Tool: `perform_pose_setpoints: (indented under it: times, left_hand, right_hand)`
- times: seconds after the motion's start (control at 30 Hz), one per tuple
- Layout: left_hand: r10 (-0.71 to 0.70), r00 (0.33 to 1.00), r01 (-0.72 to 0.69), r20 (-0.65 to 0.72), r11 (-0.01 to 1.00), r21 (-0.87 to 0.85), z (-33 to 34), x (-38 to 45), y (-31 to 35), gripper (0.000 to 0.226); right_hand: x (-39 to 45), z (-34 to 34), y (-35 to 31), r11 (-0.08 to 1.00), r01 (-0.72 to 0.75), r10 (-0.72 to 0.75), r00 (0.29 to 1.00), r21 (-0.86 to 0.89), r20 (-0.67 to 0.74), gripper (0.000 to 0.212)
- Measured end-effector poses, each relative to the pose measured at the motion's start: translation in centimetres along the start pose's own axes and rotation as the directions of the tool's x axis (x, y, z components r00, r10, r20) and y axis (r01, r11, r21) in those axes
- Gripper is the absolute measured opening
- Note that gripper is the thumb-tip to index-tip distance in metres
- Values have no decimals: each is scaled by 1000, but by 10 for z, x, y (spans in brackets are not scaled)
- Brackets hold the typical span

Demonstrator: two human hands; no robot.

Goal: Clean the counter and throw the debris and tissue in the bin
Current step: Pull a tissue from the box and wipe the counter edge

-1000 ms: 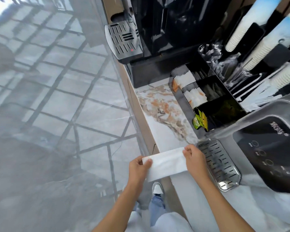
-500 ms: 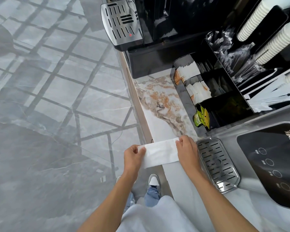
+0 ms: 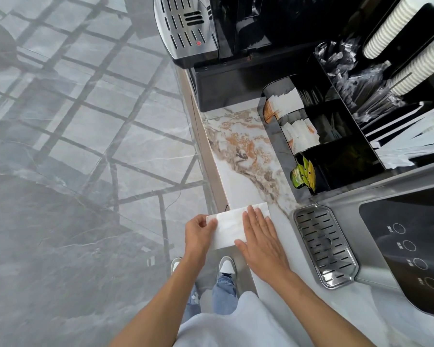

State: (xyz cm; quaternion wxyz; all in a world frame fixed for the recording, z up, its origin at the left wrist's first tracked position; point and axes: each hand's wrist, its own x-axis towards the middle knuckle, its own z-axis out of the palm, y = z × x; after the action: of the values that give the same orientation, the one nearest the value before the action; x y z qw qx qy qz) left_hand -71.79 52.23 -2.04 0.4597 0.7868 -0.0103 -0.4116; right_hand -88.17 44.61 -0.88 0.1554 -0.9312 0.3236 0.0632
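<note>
Compared with the earlier frames, the right hand (image 3: 262,236) had been changed from a pinch on the tissue's end to a flat press: fingers spread, palm down on the right half of the tissue (image 3: 229,227). Tissue had been brought lower, onto the near edge of the surface (image 3: 238,176). Judged as setup finished and the wipe stroke about to be started; no cleaning yet evident.

Left to right:
- Left hand (image 3: 199,232): closed in a pinch on the tissue's left end, thumb on top, held out past the surface edge, over the floor (image 3: 73,146).
- Tissue: folded white strip, left end overhanging the edge, right part lying on the surface under the palm.
- Right hand: fully open, nothing gripped, pressed flat on tissue, fingertips reaching its far edge.
- Drip tray (image 3: 323,246): just right of that hand, not touched.

No loose debris could be made out on the veined marble ahead; too fine to tell. Bin not in view. Black organizer (image 3: 286,151) stood close along the wipe path, so a snag on its base was judged possible.
</note>
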Motion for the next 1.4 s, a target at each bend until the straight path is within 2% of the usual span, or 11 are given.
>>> perform_pose_setpoints:
  times: [0.1, 0.17, 0.2, 0.27, 0.3, 0.37, 0.47, 0.63, 1.03, 1.27, 1.4]
  left_hand:
    - [2, 982, 7, -188, 999, 51, 0, -8, -1, 17]
    - [68, 964, -55, -258, 997, 54, 3, -18, -2, 18]
    - [94, 969, -90, -230, 996, 27, 7, -24, -3, 18]
    - [93, 993, -99, -76, 992, -83, 17, -34, -3, 17]
    - [61, 997, -54, 38, 983, -176, 23, -36, -1, 18]
    - [-13, 964, 114, 264, 921, -371, 35, -38, 6, 28]
    - [-82, 908, 303, 410, 804, -511, 45, -33, 13, 46]
    - [-108, 868, 413, 485, 698, -585, 42, -24, 9, 63]
    - [-65, 796, 539, 602, 528, -656, 37, -10, -10, 69]
    - [-74, 770, 583, 634, 486, -651, 34, -2, -19, 70]
    - [-74, 750, 588, 657, 531, -611, 33, -2, -21, 48]
  right_hand:
    - [0, 2, -1, 1000, -9, 9, 1000, -23, -7, 74]
    - [1, 3, -1, 999, -18, 18, 1000, -33, 1, 73]
    - [1, 3, -2, 999, -24, 24, 1000, -39, 2, 72]
    - [1, 3, -3, 998, -32, 32, 999, -49, 0, 73]
    - [1, 4, -3, 998, -32, 32, 999, -52, -4, 72]
    - [1, 6, -3, 998, -34, 33, 999, -57, -13, 71]
    - [1, 10, -1, 998, -39, 38, 999, -52, -23, 70]
    - [1, 14, 0, 999, -30, 28, 999, -42, -37, 70]
    - [5, 18, -15, 999, 35, -36, 998, -19, -45, 67]
    - [7, 24, -25, 998, 68, -69, 994, -6, -80, 66]
    - [9, 29, -30, 998, 66, -67, 995, -22, -75, 63]
